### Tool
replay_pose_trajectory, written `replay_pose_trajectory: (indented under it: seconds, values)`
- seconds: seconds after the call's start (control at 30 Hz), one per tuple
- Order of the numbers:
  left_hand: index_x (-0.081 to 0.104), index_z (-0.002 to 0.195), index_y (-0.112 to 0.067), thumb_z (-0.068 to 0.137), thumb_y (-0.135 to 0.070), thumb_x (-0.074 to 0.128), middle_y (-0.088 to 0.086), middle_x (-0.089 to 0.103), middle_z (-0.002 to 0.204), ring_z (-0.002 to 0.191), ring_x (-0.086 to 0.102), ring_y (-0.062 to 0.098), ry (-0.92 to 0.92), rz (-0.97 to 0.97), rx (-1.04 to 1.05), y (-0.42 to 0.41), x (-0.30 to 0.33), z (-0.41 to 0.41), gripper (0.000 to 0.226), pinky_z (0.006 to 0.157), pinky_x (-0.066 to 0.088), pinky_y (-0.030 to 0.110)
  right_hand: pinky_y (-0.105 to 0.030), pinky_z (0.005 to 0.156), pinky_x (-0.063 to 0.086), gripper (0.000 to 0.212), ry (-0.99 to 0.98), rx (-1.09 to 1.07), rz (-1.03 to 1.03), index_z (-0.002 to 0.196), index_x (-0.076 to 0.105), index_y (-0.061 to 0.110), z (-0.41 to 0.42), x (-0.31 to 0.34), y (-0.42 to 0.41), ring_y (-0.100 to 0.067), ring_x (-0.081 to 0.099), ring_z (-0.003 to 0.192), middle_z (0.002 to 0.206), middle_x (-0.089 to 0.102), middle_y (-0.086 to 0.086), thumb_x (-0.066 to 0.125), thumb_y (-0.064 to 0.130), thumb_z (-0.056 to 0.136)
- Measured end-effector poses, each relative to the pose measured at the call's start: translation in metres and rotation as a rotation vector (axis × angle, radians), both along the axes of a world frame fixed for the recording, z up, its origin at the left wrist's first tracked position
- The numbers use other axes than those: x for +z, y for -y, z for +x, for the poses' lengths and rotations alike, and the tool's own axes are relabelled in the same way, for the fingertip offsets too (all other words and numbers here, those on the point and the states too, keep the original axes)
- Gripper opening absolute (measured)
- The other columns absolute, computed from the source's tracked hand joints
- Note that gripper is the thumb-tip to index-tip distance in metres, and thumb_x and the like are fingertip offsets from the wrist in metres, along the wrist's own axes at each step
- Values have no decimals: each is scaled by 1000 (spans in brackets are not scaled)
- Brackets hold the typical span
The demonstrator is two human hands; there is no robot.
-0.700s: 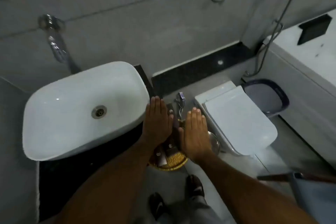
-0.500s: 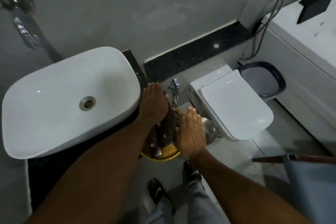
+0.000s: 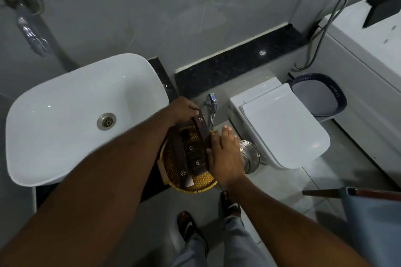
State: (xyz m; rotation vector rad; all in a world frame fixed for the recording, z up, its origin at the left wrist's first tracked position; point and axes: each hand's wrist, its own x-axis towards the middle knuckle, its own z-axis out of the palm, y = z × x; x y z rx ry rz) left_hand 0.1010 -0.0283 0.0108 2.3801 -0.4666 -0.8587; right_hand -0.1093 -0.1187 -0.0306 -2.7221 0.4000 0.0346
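Observation:
A round golden woven tray [image 3: 201, 184] sits on the dark counter edge right of the white sink [image 3: 71, 115]. Several dark brown toiletry packets with gold logos lie in it. My left hand [image 3: 182, 110] curls its fingers over the far end of one long brown packet [image 3: 202, 132], which stands tilted over the tray. My right hand [image 3: 227, 154] lies flat with straight fingers against the tray's right side, touching the packets there.
A closed white toilet [image 3: 284, 128] stands to the right, with a chrome bin lid [image 3: 249, 156] and a jet-spray head [image 3: 212, 99] between it and the tray. A dark-rimmed basin [image 3: 319, 97] and a white tub [image 3: 368, 50] are at far right. My sandalled feet [image 3: 188, 227] are below.
Both hands were flat above the tray. My left hand has since curled round the end of a brown packet and tilted it up; my right hand has dropped to the tray's right side.

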Motion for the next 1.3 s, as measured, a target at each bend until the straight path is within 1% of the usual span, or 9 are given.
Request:
replay_pose_trajectory:
  seconds: [0.1,0.17,0.23,0.4,0.53,0.67,0.87,1.2,1.3]
  values:
    - [68,117,-4,86,-9,68,18,72,111,88,69,19,-104,-150,85,-8,28,5,31,84,58,34,-52,113,37,47,40,-22,142,135,51,13,12,20,0,-35,45,135,140,55,-17,48,43,99]
    - [68,116,-2,87,-5,67,20,72,107,87,69,23,-109,-249,112,-12,62,11,29,84,59,37,-41,85,55,28,108,-86,260,117,55,25,23,43,0,-22,63,102,108,66,-1,50,44,96]
    - [69,112,0,89,-5,65,21,71,97,82,68,25,-72,-333,126,-15,105,21,24,79,59,35,-32,67,56,21,160,-127,341,111,51,34,40,71,0,-14,66,86,94,66,9,46,45,94]
    - [68,105,8,94,-8,55,22,67,79,55,62,12,128,-406,134,-30,236,48,24,61,56,23,-49,84,57,47,343,-34,353,142,41,18,95,154,-6,-26,66,103,121,64,-7,44,40,101]
    - [72,100,6,92,-3,55,32,71,94,72,65,24,337,-277,31,-58,323,57,21,82,57,42,-47,86,57,45,504,59,298,141,44,13,129,204,-17,-28,65,104,122,64,-9,47,33,102]
    - [77,97,-8,86,-4,59,19,76,84,69,66,17,515,-28,-120,-80,378,58,21,78,58,40,-45,87,54,45,569,120,253,142,45,7,149,231,-29,-31,63,107,123,63,-12,49,27,101]
    - [69,118,-13,87,-5,64,5,77,92,81,75,15,498,74,-118,-94,412,60,32,82,60,34,-41,97,53,49,600,161,285,147,41,9,160,246,-40,-23,60,118,134,61,-9,49,29,102]
    - [76,105,-15,89,-9,66,-12,76,73,81,75,13,509,21,-79,-98,430,56,20,74,60,25,-41,95,55,50,651,162,302,147,40,10,173,256,-43,-25,60,118,135,61,-10,49,31,103]
    - [75,107,-15,90,-9,64,-5,77,82,81,74,13,543,55,-80,-95,435,57,21,71,60,23,-42,96,54,52,648,163,309,149,39,10,175,261,-47,-26,60,119,136,60,-11,47,34,103]
